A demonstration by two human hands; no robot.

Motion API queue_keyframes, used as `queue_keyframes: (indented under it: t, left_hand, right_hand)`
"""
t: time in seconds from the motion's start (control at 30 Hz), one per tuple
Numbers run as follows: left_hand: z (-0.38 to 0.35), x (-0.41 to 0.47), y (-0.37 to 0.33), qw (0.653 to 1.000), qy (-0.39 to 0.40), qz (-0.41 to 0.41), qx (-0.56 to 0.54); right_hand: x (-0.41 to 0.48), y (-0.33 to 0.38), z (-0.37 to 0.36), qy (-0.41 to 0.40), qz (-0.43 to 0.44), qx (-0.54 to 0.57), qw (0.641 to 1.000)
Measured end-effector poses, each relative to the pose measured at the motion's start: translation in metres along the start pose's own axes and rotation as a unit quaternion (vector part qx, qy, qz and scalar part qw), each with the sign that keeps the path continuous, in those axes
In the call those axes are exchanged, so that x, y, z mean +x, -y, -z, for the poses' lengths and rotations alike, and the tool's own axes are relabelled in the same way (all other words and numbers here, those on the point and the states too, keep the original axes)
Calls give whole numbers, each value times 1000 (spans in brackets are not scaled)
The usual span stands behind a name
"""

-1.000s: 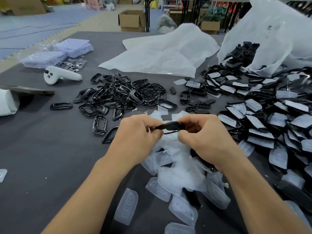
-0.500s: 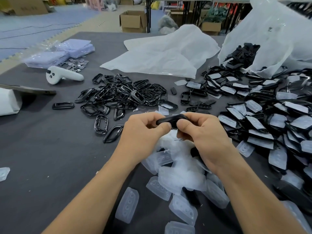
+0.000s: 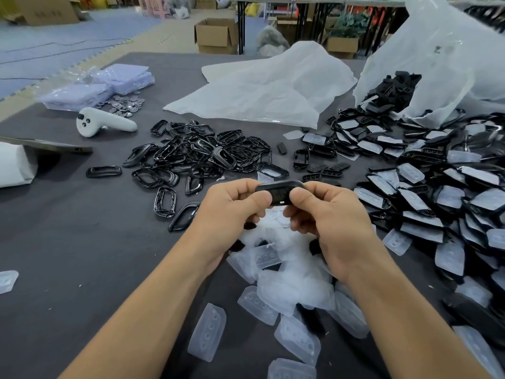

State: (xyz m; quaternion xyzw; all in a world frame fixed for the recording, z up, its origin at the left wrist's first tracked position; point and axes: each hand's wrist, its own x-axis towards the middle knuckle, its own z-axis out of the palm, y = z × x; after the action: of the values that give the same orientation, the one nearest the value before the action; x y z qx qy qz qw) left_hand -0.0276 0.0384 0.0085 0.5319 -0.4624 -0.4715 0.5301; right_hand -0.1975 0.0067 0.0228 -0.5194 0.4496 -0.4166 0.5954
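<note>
Head view: you are holding one black shell piece (image 3: 278,191) just above the bench (image 3: 82,242), over the loose heap of clear pads (image 3: 289,272). Your left hand (image 3: 232,206) is pinching its left end between thumb and curled fingers, and your right hand (image 3: 333,214) is gripping the right end the same way.

Judging from how things are lying, you are working well inside the batch rather than at either end. The spread of black pieces with clear pads on them (image 3: 426,192) is filling the right side of the bench. The pile of bare black frames (image 3: 202,157) is sitting beyond your hands. More black parts are spilling from the open plastic bag (image 3: 437,64), so a good deal seems to be waiting. Whether the piece in your hands is already fitted I cannot tell.

As for writing, nothing is reading clearly. A dark mark on the bag is showing only as a blur, and the cardboard box (image 3: 216,35) and white controller (image 3: 103,123) are showing no legible label.
</note>
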Motion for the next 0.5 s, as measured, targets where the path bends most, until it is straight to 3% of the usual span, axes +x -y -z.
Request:
queue_keyframes:
  t: [0.13, 0.23, 0.37, 0.5]
  left_hand:
    - [-2, -2, -3, 990, 20, 18, -139]
    - [-8, -3, -5, 980, 11, 32, -194]
    - [-13, -2, -7, 980, -17, 49, -194]
    - [-12, -2, -7, 980, -90, 105, -145]
  right_hand:
    - [-2, 9, 6, 77, -39, 85, 993]
    - [-3, 11, 10, 113, -43, 74, 990]
    - [-1, 7, 9, 90, -26, 64, 994]
    - [3, -2, 2, 17, 21, 21, 999]
